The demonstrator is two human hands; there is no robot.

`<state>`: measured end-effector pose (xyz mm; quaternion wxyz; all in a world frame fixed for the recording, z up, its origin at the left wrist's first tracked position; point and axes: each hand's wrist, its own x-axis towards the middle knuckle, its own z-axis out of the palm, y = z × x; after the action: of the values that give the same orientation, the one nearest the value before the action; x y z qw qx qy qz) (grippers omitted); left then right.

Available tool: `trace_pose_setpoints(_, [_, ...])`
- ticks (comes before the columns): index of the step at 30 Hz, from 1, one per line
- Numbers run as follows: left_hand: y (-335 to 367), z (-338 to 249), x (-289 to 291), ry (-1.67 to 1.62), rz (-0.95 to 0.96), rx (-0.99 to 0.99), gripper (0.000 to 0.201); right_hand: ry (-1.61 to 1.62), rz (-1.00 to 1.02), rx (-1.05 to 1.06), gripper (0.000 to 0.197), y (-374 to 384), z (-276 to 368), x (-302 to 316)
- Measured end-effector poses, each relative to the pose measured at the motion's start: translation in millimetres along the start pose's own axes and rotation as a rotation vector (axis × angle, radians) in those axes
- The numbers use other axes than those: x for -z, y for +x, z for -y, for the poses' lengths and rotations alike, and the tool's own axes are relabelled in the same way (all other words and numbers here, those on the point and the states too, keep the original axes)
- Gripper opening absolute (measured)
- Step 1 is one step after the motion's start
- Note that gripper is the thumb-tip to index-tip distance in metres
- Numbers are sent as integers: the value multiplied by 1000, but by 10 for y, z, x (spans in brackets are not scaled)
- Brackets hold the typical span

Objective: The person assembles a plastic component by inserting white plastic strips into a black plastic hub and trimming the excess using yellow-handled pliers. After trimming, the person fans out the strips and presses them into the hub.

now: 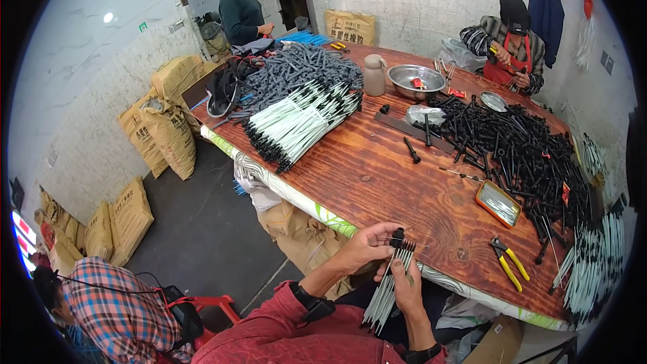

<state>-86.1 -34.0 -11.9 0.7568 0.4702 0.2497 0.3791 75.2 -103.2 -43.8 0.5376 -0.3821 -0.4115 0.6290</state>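
Close to my body, beside the near table edge, my right hand [407, 288] is closed round a bundle of slim pale-green rods [383, 305] with black tips. The tips point up, and the rods slant down to the left. My left hand [367, 245] is at the top of the bundle, thumb and fingers pinched together. Something thin, which I cannot make out, runs from its fingertips to a small black piece [398, 234] above the tips. Yellow-handled pliers [509, 263] lie on the table to the right, and an orange-rimmed tin [499, 203] holding thin pins lies beyond them.
A large pile of black parts [519, 141] covers the table's right side. Bundled pale rods [303, 121] and grey parts [296, 71] lie at the left, near a metal bowl [416, 79]. One person sits across, one stands behind, another is at lower left near sacks [168, 135].
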Motion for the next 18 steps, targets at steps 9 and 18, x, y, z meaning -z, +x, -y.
trace_pose_setpoints(9, [33,12,-14,-3,-9,11,54,24,-4,18,45,-13,33,-3])
trace_pose_setpoints(18, [-23,42,-47,-35,-23,26,54,-20,-8,-10,42,-85,20,0])
